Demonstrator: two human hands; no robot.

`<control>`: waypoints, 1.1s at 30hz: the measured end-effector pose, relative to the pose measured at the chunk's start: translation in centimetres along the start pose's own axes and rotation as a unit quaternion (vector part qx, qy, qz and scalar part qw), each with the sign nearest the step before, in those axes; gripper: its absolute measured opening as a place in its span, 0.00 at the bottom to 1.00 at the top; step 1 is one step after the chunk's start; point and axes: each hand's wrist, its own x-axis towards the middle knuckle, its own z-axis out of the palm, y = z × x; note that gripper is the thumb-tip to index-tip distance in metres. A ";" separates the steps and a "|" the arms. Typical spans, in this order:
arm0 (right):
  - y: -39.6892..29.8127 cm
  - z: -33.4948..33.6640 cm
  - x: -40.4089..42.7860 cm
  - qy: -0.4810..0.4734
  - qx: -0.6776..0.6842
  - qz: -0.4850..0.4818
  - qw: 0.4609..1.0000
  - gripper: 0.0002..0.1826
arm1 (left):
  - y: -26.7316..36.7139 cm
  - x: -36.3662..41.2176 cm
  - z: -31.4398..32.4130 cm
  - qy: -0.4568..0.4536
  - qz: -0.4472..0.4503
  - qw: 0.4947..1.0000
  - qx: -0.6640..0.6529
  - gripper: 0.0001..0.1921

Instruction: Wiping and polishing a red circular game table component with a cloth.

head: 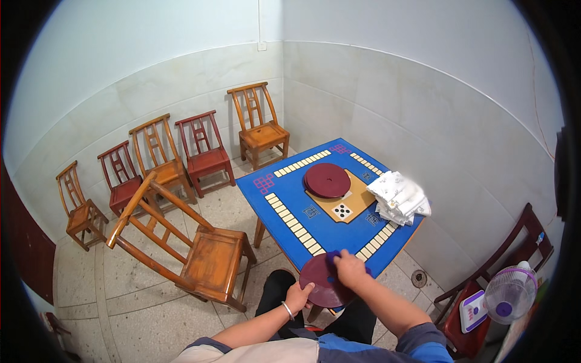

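My left hand [298, 296] grips the left edge of a flat, dark red disc [320, 285] with a small round hole near its middle. Against the disc's upper right, my right hand [351, 271] presses a bunched purple cloth [333, 258]. The disc is held over the near corner of a square table with a blue mahjong-patterned cover [290, 199]. Farther back on that cover rests a stack of similar dark red discs [327, 180]. Folded white printed cloths [399, 197] lie in a pile at the table's right edge.
A wooden chair [215, 258] stands close on the left. Several more wooden chairs [206, 161] line the left wall. To the right, an electric fan [510, 295] sits on a dark red chair [463, 308]. A floor drain [419, 278] lies right of the table.
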 end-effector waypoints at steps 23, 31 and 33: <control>-4.9 -0.3 0.8 -0.084 0.016 -0.186 0.979 0.05 | -2.0 1.1 0.2 0.016 0.020 1.000 0.009 0.22; -2.2 0.7 1.2 -0.046 -0.025 -0.154 0.987 0.06 | -1.4 0.6 0.5 0.014 0.017 1.000 -0.013 0.20; -4.7 -0.1 -0.4 -0.083 0.017 -0.189 0.978 0.04 | -1.1 0.3 0.2 0.010 0.019 1.000 0.005 0.20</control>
